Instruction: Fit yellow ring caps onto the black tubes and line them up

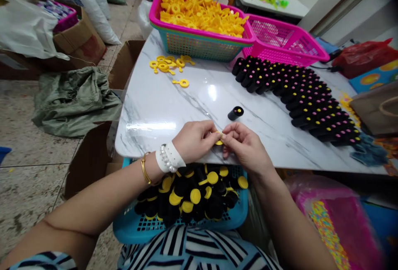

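My left hand point(195, 140) and my right hand point(247, 146) meet over the near edge of the table. Between their fingertips is a small yellow cap point(219, 142), pinched from both sides; whether a black tube sits under it is hidden by the fingers. Just beyond them a single black tube point(235, 113) with small coloured dots on its end stands on the tabletop. Below my wrists, a blue basket point(130, 225) holds many black tubes with yellow round caps point(195, 196). Farther off, loose yellow ring-shaped pieces with tabs point(163, 67) lie on the table.
Rows of black tubes point(306, 100) with pink and yellow dots cover the table's right side. At the back, a pink-rimmed basket point(199, 30) is heaped with yellow pieces, beside another pink basket point(280, 52). Cardboard boxes point(85, 166) and a green sack point(74, 100) lie left.
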`<state>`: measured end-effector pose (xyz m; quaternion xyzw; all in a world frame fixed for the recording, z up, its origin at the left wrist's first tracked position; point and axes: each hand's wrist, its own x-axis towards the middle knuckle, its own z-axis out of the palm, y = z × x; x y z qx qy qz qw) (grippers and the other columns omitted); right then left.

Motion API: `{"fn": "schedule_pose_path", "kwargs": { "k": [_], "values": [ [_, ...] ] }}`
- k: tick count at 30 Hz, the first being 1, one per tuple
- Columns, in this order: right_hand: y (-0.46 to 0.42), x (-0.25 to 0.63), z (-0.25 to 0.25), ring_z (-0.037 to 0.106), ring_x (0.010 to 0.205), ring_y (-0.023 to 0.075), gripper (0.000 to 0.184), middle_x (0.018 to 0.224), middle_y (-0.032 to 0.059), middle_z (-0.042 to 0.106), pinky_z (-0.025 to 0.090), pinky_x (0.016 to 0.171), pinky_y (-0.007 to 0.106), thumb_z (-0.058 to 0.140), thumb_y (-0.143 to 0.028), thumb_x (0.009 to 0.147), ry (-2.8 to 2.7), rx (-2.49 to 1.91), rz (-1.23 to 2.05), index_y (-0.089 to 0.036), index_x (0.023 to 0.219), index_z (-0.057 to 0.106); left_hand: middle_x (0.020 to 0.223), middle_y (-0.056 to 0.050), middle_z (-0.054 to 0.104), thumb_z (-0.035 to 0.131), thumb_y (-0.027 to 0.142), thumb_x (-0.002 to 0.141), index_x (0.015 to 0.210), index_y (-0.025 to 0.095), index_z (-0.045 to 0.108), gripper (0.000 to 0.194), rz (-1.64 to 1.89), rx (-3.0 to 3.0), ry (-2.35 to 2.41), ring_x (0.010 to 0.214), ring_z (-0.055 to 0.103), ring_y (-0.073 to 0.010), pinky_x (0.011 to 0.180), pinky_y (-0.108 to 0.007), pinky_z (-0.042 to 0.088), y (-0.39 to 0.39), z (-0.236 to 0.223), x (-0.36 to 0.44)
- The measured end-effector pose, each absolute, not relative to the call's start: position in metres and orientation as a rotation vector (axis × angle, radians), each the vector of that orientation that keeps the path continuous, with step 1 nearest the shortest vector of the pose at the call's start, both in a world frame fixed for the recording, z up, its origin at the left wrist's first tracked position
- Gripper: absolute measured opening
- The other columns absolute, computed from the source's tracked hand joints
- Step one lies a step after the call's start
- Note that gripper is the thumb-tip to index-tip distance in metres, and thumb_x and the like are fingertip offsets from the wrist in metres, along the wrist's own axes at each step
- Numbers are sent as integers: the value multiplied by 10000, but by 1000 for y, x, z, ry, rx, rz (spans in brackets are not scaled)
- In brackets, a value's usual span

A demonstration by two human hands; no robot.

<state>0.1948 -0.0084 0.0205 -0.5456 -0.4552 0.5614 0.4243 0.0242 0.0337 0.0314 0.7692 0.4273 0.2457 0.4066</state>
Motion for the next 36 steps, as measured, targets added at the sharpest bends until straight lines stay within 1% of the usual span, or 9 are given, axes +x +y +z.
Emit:
{"fn": "schedule_pose_path", "kwargs": {
  "k": [4,7,10,17,22,26,29,32,36],
  "values": [
    [-8,194,20,485,382,64,302,515,-99,515,395,391,177,729,-397,768,-1121,-1363,1434,-195,846,520,588,26,575,467,293,938,913,160,686,257,681,1911,1046,550,511,-93,565,-223,403,27,24,24],
    [-5,195,18,458,367,60,326,511,-106,504,371,355,168,724,-428,764,-1113,-1359,1448,-194,869,523,733,2,582,540,333,911,1132,188,646,285,865,2050,1072,607,519,-102,622,-245,447,16,15,22],
    [-6,198,15,480,371,60,356,524,-99,546,388,363,162,744,-419,747,-1118,-1341,1431,-186,909,529,869,-31,548,599,338,877,1128,197,639,291,929,2227,1071,704,527,-127,667,-266,467,10,10,23],
    [-14,223,12,723,711,151,311,785,41,733,587,727,285,714,-374,802,-958,-1198,1633,-155,992,601,920,-40,528,523,312,923,1044,173,596,198,820,2266,1039,735,537,-138,680,-273,490,11,9,22],
    [4,228,19,704,606,156,336,673,19,714,570,577,260,743,-378,765,-1107,-1216,1786,-172,960,562,914,-39,532,492,348,934,1045,168,567,225,742,2347,1060,707,534,-144,636,-276,482,10,6,20],
    [9,204,26,508,390,82,273,502,-83,552,382,380,163,682,-399,810,-1402,-1454,1579,-202,872,504,865,-19,536,520,337,912,949,182,585,172,690,2314,1102,689,533,-139,621,-263,459,13,6,23],
    [5,192,27,464,393,70,254,514,-98,488,327,372,152,613,-428,856,-1464,-1562,1331,-214,868,476,824,-13,541,578,314,865,894,179,599,140,624,2303,1160,682,540,-146,607,-265,440,19,6,27],
    [1,195,25,503,405,100,297,536,-98,505,388,394,188,538,-501,885,-1460,-1443,1559,-230,957,438,822,-16,558,588,362,861,897,184,615,184,517,2327,1191,681,557,-156,593,-267,432,19,5,29],
    [-16,196,30,499,520,95,357,628,-86,504,391,488,199,706,-372,761,-1647,-1418,1373,-226,981,465,887,-30,575,584,363,864,971,191,615,205,461,2374,1120,718,582,-166,623,-268,460,10,11,18]
  ]
}}
